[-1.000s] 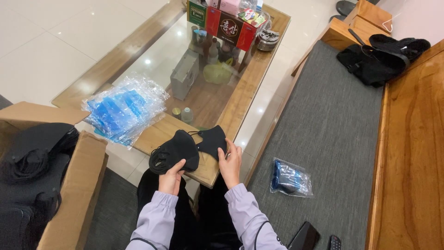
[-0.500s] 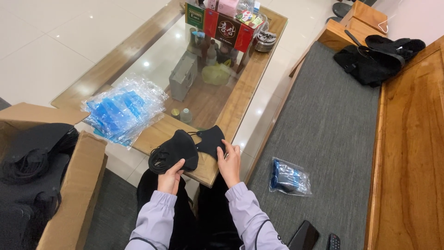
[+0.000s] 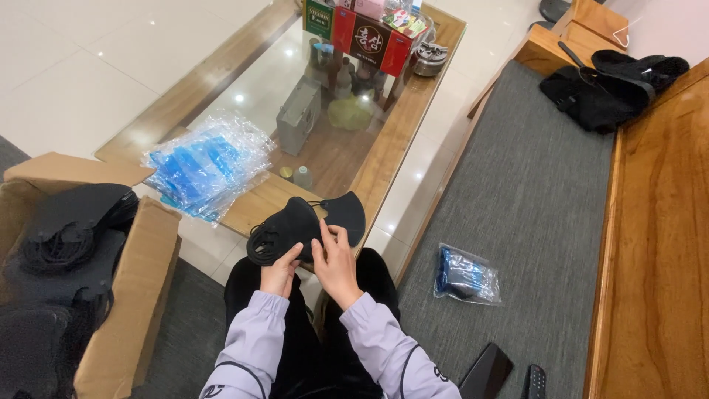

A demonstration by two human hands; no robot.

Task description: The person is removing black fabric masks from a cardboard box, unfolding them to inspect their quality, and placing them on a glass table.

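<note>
Right hand [image 3: 336, 262] slid onto black masks [image 3: 295, 225] at table edge [image 3: 258, 210].

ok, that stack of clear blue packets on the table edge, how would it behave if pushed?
The stack of packets probably slides apart: the glossy film looks slippery, and the packets are already fanned unevenly. Likely light and floppy, since the edges crinkle and sag. It overhangs the table edge, so a push could spill some.

Black masks [image 3: 303, 225] near the middle; a clear pile of blue packets [image 3: 207, 166] to the left; a brown cardboard box [image 3: 125, 295] near left; lilac sleeves [image 3: 255, 347]; grey cushion [image 3: 532, 222] right; red boxes [image 3: 369, 37] far.
</note>
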